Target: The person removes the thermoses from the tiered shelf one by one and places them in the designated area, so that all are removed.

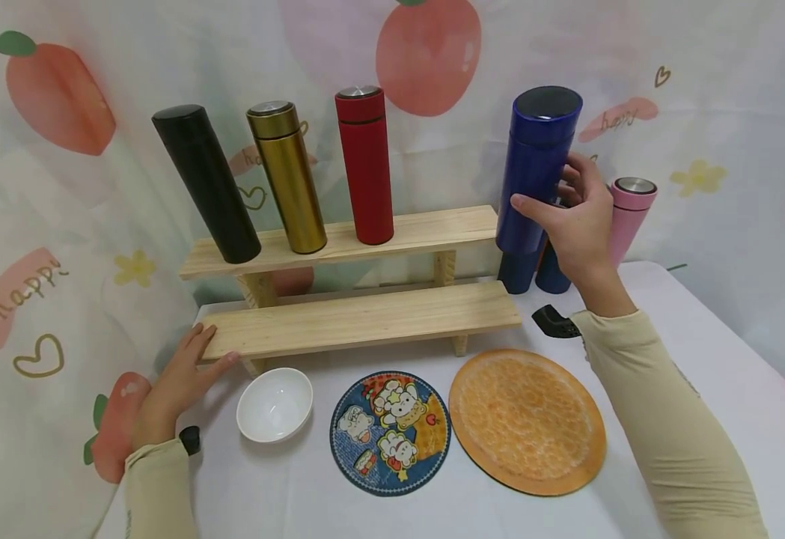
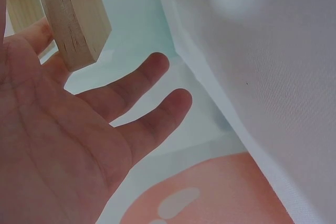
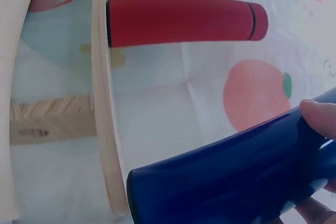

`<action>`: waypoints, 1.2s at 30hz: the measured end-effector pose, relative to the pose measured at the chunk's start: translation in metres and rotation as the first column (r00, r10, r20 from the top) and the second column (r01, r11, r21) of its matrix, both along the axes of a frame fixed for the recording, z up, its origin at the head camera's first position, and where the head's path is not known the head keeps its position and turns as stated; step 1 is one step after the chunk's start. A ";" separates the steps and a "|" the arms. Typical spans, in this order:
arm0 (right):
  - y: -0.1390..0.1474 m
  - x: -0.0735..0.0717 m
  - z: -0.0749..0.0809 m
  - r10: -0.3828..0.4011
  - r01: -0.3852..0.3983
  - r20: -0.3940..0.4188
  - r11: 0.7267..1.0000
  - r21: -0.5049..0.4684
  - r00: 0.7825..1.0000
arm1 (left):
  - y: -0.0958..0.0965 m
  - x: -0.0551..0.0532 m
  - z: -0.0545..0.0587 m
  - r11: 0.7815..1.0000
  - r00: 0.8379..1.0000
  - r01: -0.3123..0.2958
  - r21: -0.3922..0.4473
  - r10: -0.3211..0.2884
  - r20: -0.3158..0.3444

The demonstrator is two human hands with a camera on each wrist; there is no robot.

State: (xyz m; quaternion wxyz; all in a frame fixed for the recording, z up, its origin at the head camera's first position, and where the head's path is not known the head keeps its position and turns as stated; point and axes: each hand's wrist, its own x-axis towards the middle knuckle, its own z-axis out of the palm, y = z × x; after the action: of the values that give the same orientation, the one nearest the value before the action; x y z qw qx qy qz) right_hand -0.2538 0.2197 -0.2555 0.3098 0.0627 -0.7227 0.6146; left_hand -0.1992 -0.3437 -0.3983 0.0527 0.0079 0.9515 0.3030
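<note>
My right hand (image 1: 584, 224) grips a glossy blue thermos bottle (image 1: 536, 161) beside the right end of a two-tier wooden shelf (image 1: 365, 318). The bottle stands nearly upright in the air, its base at about the upper board's height. In the right wrist view the blue bottle (image 3: 226, 177) slants, thumb on its side. My left hand (image 1: 176, 389) holds the left end of the lower board, thumb at the front edge, first fingers behind the wood (image 2: 76, 19); two fingers stick out straight. On the upper board stand a black bottle (image 1: 206, 183), a gold one (image 1: 287, 176) and a red one (image 1: 367, 168).
Right of the shelf, a pink bottle (image 1: 628, 217) and dark blue bottles (image 1: 552, 271) stand partly hidden behind my right hand and its bottle. In front lie a white bowl (image 1: 275, 405), a round cartoon mat (image 1: 390, 434) and a round orange-brown mat (image 1: 527, 423). A printed curtain (image 1: 735, 112) hangs behind.
</note>
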 end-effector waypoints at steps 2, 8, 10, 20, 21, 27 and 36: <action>0.004 0.002 -0.003 -0.017 0.017 0.019 1.000 0.009 1.000 | 0.000 0.000 0.000 1.000 1.000 -0.002 0.000 0.002 0.004; 0.015 0.004 -0.013 -0.054 0.052 0.051 0.998 0.042 0.997 | 0.000 0.000 -0.001 1.000 1.000 0.002 0.001 -0.002 0.001; 0.018 0.005 -0.016 -0.061 0.058 0.064 0.997 0.049 0.996 | 0.000 0.001 0.000 1.000 1.000 0.001 0.005 -0.001 0.003; 0.034 0.004 -0.043 -0.089 0.079 0.166 0.995 0.063 0.982 | 0.000 0.001 0.000 1.000 1.000 -0.005 0.005 0.005 0.010; 0.035 0.004 -0.045 -0.092 0.081 0.174 0.994 0.067 0.981 | 0.000 0.001 0.000 1.000 1.000 -0.006 0.005 0.005 0.012; 0.041 0.004 -0.058 -0.097 0.084 0.205 0.994 0.069 0.974 | 0.001 0.002 0.000 1.000 1.000 -0.005 0.013 0.004 0.021; 0.044 0.005 -0.070 -0.080 0.071 0.226 0.996 0.049 0.971 | 0.002 0.002 0.003 1.000 1.000 -0.001 0.007 0.001 0.017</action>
State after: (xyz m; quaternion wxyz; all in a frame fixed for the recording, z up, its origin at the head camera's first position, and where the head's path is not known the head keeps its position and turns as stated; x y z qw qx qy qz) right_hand -0.2489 0.2641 -0.3254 0.2468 -0.0295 -0.7676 0.5908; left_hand -0.1974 -0.3420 -0.3953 0.0607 0.0051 0.9500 0.3062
